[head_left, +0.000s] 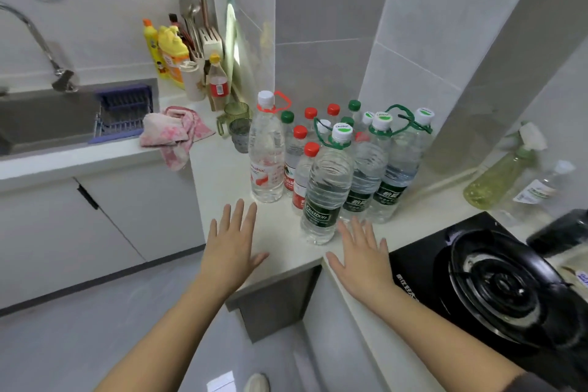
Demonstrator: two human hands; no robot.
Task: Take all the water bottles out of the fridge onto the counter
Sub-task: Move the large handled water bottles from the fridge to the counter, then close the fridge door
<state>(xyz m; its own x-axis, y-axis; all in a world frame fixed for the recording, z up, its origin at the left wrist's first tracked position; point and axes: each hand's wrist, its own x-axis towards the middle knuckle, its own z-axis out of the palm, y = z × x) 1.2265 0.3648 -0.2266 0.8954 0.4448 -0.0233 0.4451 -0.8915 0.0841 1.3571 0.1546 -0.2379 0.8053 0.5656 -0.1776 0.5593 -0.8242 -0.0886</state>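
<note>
Our left hand and right hand, fingers spread and empty, meet the surface edge; four large water bottles crowd twelve o'clock, with bare room at ten.

The white counter bends round a corner; there the water bottles stand upright and packed close, large ones in front, small red- and green-capped ones behind; left of them a green cup with a grey glass just beside it; a pink cloth hangs over the edge by the sink; cleaning bottles at the wall; a black stove at right.
</note>
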